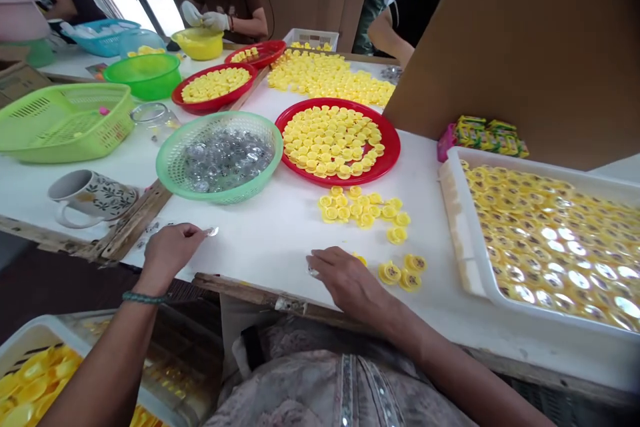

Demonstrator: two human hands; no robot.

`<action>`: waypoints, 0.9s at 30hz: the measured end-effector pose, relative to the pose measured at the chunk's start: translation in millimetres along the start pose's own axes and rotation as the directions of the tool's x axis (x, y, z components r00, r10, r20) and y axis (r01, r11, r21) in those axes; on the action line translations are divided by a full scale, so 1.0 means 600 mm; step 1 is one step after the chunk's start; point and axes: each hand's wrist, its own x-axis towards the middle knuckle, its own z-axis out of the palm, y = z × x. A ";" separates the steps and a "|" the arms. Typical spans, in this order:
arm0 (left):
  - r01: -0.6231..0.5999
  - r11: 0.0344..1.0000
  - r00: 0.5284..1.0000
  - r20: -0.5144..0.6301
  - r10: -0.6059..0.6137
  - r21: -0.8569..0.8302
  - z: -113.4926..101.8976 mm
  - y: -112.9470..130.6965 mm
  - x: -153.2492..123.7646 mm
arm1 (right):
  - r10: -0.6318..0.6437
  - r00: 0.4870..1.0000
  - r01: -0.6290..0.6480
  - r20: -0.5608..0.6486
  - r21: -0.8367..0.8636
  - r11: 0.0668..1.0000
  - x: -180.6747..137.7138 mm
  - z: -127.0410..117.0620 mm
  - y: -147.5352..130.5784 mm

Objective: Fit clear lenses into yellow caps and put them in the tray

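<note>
My left hand [173, 247] is closed in a pinch on a small clear plastic disc [213, 231], just above the white tabletop near the front edge. My right hand [345, 277] rests low over the table with its fingers bent down; a bit of something shiny and clear shows under its fingertips. Right beside that hand lie several yellow cup-shaped pieces [390, 273], some with dark specks inside. Beyond them is a loose group of plain yellow pieces [367, 208]. A green basket [170, 170] of clear discs stands past my left hand.
A red tray [393, 140] of yellow pieces sits behind the loose ones. At right stands a white bin [463, 233] of finished-looking yellow pieces with shiny covers. A patterned mug [95, 193] is at left. Co-workers sit across the table, one with white gloves [216, 21].
</note>
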 end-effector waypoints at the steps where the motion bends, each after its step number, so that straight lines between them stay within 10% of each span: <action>1: 0.007 0.999 0.999 -0.032 -0.006 0.038 -0.001 0.001 -0.001 | -0.028 0.999 0.029 0.031 -0.046 0.999 0.003 0.008 -0.004; 6: -0.065 0.998 0.963 -0.262 0.065 0.009 0.009 0.036 -0.033 | -0.082 0.985 0.097 0.152 -0.091 0.991 -0.005 0.022 -0.011; 11: -0.437 0.833 0.898 -0.216 0.383 -0.340 0.058 0.132 -0.074 | 0.055 0.997 -0.045 0.063 -0.153 0.987 -0.015 -0.007 0.018; 19: -0.879 0.452 0.453 0.033 0.891 -0.151 0.138 0.280 -0.155 | 0.362 0.914 -0.264 0.182 -0.411 0.873 0.007 -0.026 0.064; 27: -0.882 0.468 0.466 0.045 0.884 -0.050 0.146 0.288 -0.155 | 0.353 0.926 -0.274 0.138 -0.401 0.874 0.013 -0.014 0.069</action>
